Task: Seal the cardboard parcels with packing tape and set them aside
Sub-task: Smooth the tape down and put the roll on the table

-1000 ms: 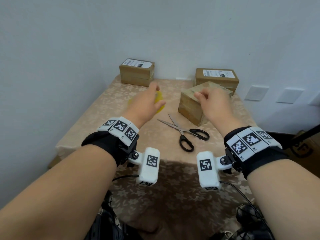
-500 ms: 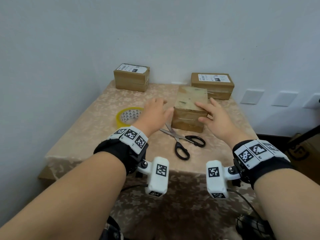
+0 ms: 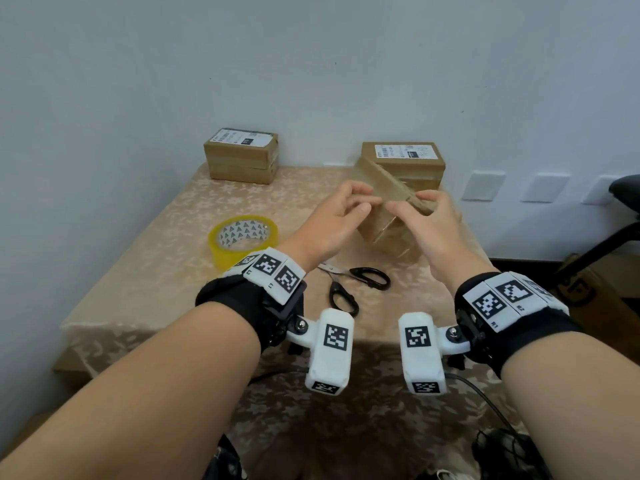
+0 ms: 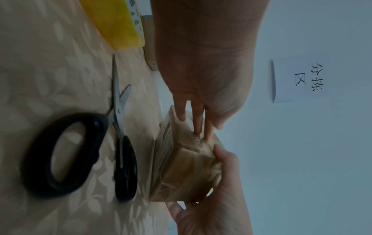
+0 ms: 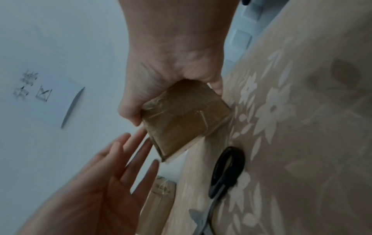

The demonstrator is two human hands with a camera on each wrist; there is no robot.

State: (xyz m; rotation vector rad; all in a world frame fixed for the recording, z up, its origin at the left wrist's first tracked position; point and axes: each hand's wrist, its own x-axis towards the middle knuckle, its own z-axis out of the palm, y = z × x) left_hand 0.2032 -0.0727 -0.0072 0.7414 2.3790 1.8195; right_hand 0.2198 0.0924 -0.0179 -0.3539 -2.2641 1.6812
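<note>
**Parcel tilted for inspection**

Against the wall, two boxes [image 3: 241,154] [image 3: 403,157] sit apart on the surface [image 3: 145,271]. Right hand [image 3: 427,233] grips the parcel [image 3: 384,223] tilted off the cloth, fingers curled round it; left hand [image 3: 329,226] touches it, fingers straight, probably smoothing tape. Roll [image 3: 242,239] and scissors [image 3: 349,285] lie near.

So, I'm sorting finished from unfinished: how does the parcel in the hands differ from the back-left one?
The held parcel is tilted, lifted by the right hand; the back-left parcel sits flat on the table. The back-left one shows a white label on top; the held one shows none. Both are brown cardboard.
</note>
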